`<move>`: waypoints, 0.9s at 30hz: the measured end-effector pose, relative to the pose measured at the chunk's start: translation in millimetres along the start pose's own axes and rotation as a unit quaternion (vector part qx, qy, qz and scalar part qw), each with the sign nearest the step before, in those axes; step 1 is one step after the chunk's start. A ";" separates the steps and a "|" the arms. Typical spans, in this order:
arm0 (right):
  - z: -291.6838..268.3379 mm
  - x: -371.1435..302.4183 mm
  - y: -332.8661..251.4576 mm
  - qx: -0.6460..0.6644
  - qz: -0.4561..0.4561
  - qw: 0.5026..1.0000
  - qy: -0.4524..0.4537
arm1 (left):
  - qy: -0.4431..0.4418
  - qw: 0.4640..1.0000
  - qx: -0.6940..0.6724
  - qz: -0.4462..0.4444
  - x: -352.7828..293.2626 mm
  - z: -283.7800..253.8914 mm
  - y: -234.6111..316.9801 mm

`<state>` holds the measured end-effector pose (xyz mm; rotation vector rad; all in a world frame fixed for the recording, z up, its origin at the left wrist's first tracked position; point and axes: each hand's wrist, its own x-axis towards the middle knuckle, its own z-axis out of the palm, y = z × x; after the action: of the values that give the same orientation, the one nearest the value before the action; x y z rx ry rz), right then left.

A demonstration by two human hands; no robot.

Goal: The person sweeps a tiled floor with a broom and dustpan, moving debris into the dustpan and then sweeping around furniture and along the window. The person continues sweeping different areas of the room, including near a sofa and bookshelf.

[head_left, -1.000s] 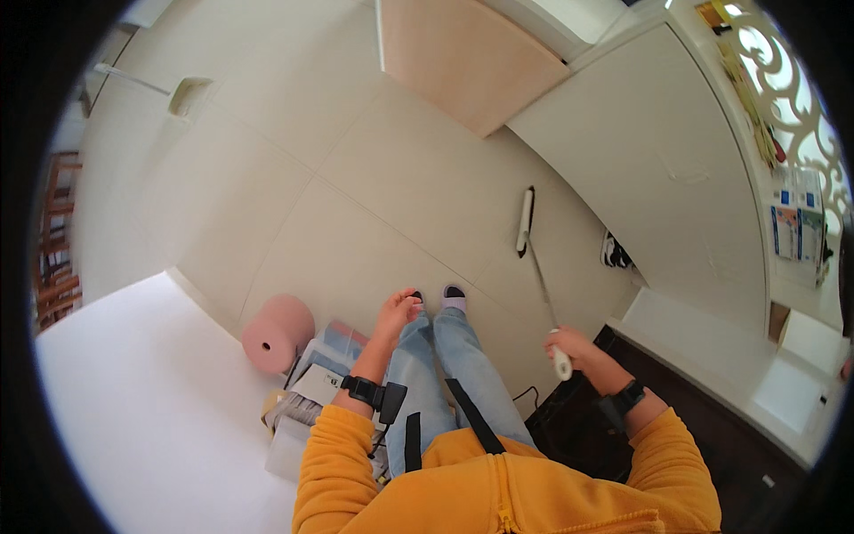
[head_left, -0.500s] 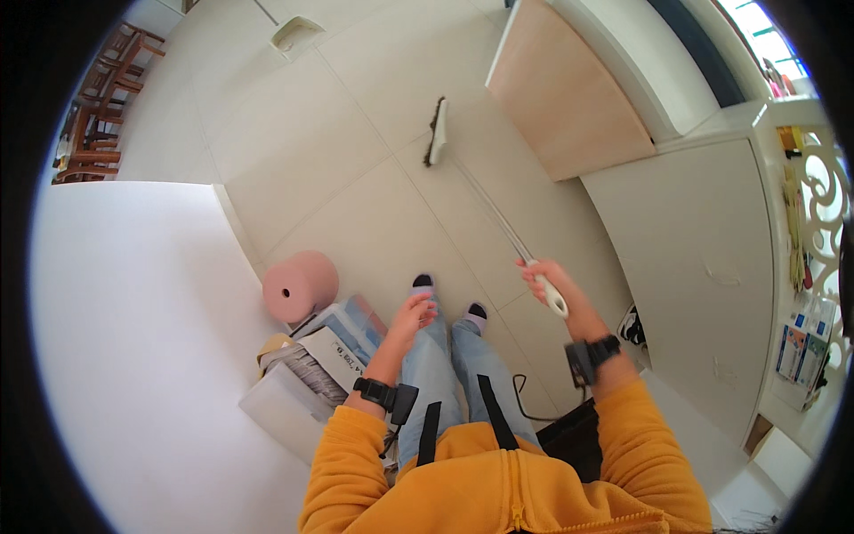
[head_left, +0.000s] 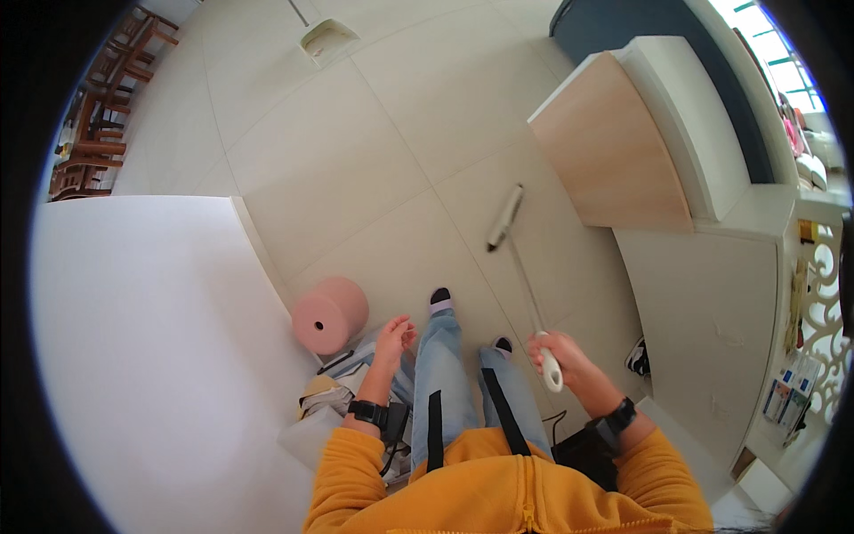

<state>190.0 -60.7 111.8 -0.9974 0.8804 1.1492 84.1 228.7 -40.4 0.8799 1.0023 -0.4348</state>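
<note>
My right hand [head_left: 562, 354] is wrapped round the white grip of a broom [head_left: 505, 216]. Its thin metal stick slants forward to a whitish head on the tiled floor, right of the middle. Dark bristles show only as a small edge at the head's lower end. My left hand [head_left: 394, 336] hangs in the air before my left leg with nothing in it, its fingers loosely bent and apart. Far ahead, a pale long-handled dustpan [head_left: 329, 39] lies on the floor, away from both hands.
Beside my left foot stand a pink roll [head_left: 331, 313] and a pile of boxes and papers. A white panel [head_left: 151, 311] fills the left. Cabinets [head_left: 703, 311] line the right, with a wooden panel [head_left: 614, 147] and a shoe [head_left: 638, 358] near them. Wooden chairs [head_left: 107, 125] stand far left.
The broom's head has swung right and closer to me, and its stick is steeper. My view has shifted, with my feet and the pink roll lower and further right.
</note>
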 end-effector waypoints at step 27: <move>-50.4 -4.4 -102.3 0.274 -0.003 0.959 0.072 | 0.071 0.996 -0.052 0.014 5.7 -25.6 105.4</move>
<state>286.6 -121.1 117.0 -0.6266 1.2279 0.7652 144.6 312.1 -5.9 0.8390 1.1324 -0.2965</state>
